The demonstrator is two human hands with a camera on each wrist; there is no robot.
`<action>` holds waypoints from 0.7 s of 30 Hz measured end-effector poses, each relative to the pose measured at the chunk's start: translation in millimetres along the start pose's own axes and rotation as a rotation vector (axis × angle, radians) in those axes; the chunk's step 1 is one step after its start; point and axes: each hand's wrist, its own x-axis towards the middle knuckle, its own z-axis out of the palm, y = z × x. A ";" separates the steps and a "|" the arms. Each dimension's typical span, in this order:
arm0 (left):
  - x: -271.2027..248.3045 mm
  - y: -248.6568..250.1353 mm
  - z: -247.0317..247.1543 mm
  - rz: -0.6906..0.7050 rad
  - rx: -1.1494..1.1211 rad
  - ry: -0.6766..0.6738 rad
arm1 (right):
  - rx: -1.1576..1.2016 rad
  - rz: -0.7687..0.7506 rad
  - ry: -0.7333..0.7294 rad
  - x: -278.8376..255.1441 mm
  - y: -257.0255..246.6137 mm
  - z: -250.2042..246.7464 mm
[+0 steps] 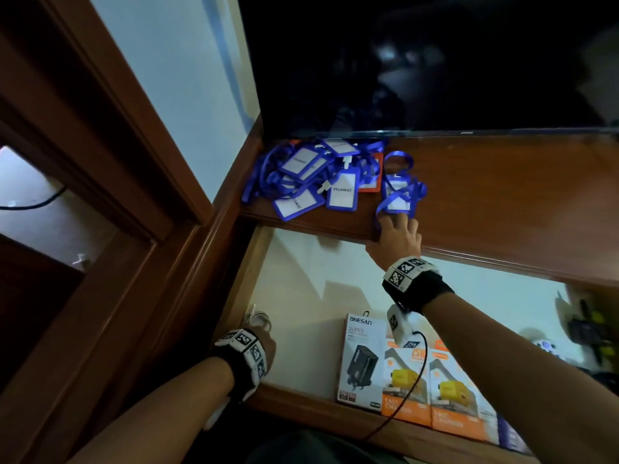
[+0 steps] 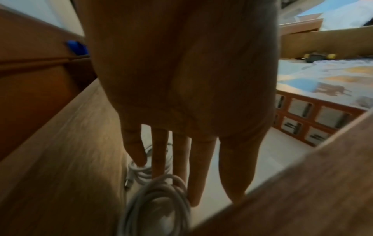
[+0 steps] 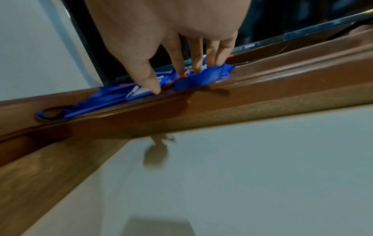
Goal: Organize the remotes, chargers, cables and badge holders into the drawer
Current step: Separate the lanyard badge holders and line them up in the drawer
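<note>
Several blue badge holders (image 1: 311,175) with lanyards lie heaped on the brown cabinet top (image 1: 502,195). One more blue badge holder (image 1: 398,192) (image 3: 193,79) lies apart to their right, near the front edge. My right hand (image 1: 397,217) (image 3: 175,79) reaches over that edge. Its straight fingertips (image 3: 196,68) touch this holder, and the thumb (image 3: 153,86) is spread apart. Below, the drawer (image 1: 301,289) stands pulled out. My left hand (image 1: 266,346) (image 2: 191,183) hangs with straight fingers in its near left corner over coiled white cables (image 1: 259,319) (image 2: 159,191).
Three boxed chargers (image 1: 361,360) (image 1: 405,383) (image 1: 459,396) lie side by side along the drawer's front wall. Dark blurred objects (image 1: 586,329) sit at the drawer's right end. A black TV screen (image 1: 435,61) stands just behind the badge pile. A wooden door frame (image 1: 100,162) runs along the left.
</note>
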 end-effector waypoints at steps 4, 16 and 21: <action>-1.6 1.3 -32.2 0.052 -0.078 0.053 | 0.013 -0.034 -0.004 1.6 6.8 5.8; -16.0 18.6 -196.2 0.297 -0.661 0.835 | 1.114 0.034 0.131 36.9 5.4 -85.5; -17.5 45.3 -264.6 0.403 -0.748 1.060 | 1.485 -0.196 0.227 21.1 -1.5 -172.2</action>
